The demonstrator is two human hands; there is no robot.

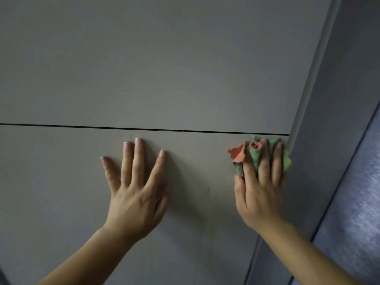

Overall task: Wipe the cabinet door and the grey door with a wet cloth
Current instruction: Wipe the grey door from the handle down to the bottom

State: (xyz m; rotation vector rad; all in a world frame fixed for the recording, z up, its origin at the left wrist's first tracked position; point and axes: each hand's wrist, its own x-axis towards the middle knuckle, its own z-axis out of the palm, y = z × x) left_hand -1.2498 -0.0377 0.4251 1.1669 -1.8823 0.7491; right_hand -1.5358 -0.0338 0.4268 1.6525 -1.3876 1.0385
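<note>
The right hand (260, 188) is pressing the soft, limp cloth (256, 155), bunching between spread fingers, on the cabinet door (61, 182) at 3 o'clock; the left hand (134, 192) is lying flat, fingers apart.

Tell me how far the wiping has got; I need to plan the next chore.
No finished area can be told: no wet streaks show. In hand: the right hand presses the cloth on the cabinet door at its upper right corner, under the seam; the left hand rests flat beside it. The grey door on the right looks untouched.
</note>
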